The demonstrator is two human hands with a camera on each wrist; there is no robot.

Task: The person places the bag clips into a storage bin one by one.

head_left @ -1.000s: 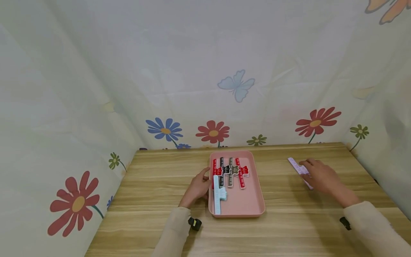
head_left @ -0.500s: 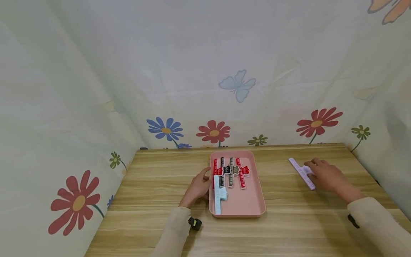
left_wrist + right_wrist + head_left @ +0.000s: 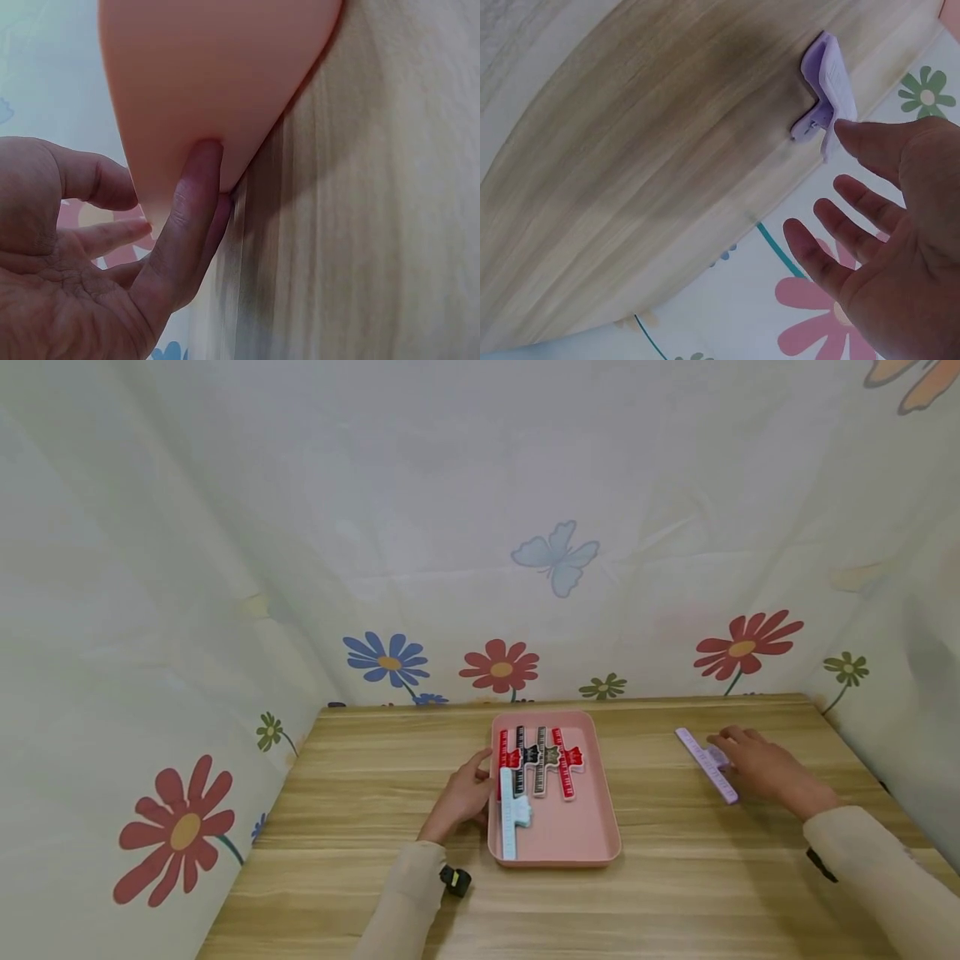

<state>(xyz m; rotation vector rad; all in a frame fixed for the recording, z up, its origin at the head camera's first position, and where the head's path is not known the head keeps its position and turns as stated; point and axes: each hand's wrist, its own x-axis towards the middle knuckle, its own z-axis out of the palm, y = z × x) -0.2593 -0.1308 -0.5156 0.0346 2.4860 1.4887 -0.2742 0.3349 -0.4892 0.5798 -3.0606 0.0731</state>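
Observation:
A purple ruler clip (image 3: 707,765) lies on the wooden table at the right, its long bar slanting and its handle side toward my right hand (image 3: 757,768). In the right wrist view, the thumb (image 3: 870,142) is right at the handle of the clip, while the other fingers are spread apart beside it. My left hand (image 3: 461,797) rests at the left side of a pink tray (image 3: 573,839); in the left wrist view a fingertip presses on the outer wall. Inside the tray are a light blue clip (image 3: 509,822), red clips (image 3: 567,777), a black clip (image 3: 521,772) and a grey clip (image 3: 540,768).
A white curtain (image 3: 420,527) printed with flowers and butterflies hangs behind and beside the wooden table (image 3: 375,777). Black straps (image 3: 455,882) sit at both wrists. Between the tray and the purple clip runs a stretch of tabletop.
My right hand has drawn back to the right from over the purple clip, so more of its bar shows. The left hand and the tray have stayed put.

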